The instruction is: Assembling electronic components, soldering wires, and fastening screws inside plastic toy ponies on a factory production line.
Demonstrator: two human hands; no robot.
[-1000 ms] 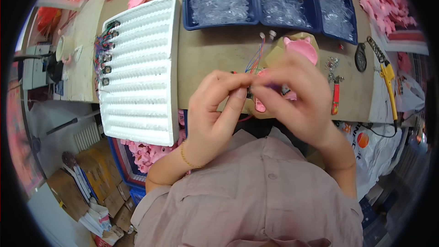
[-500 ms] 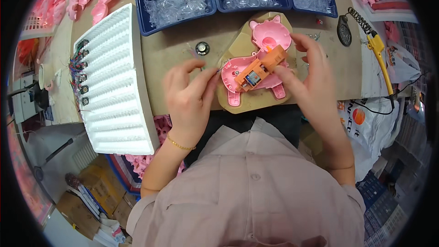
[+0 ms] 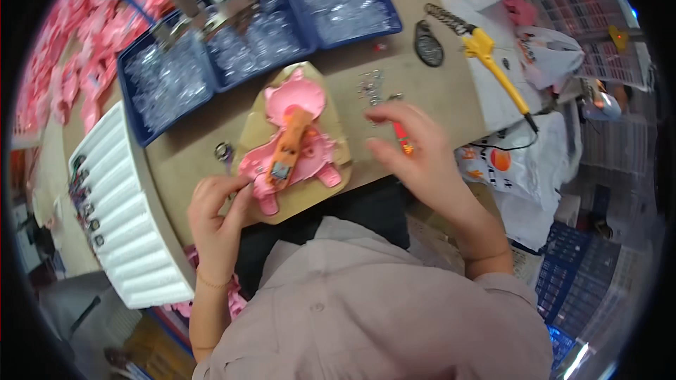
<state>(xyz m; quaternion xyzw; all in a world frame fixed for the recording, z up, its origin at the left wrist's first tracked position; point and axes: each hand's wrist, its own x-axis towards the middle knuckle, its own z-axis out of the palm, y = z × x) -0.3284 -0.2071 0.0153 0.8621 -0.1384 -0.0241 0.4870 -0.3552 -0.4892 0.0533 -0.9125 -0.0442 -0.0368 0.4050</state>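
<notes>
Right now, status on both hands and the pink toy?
Left hand pinching pink toy shell at its lower edge. Right hand open, over a red-handled tool. Nothing between them.

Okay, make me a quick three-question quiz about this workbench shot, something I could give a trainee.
1. True or false: the left hand touches the pink toy shell.
2. What does the right hand reach over? A) the red-handled tool B) the yellow soldering iron C) the white tray
3. Fill in: the shell lies on a tan ____.

Key: 1 true; 2 A; 3 board.
</notes>
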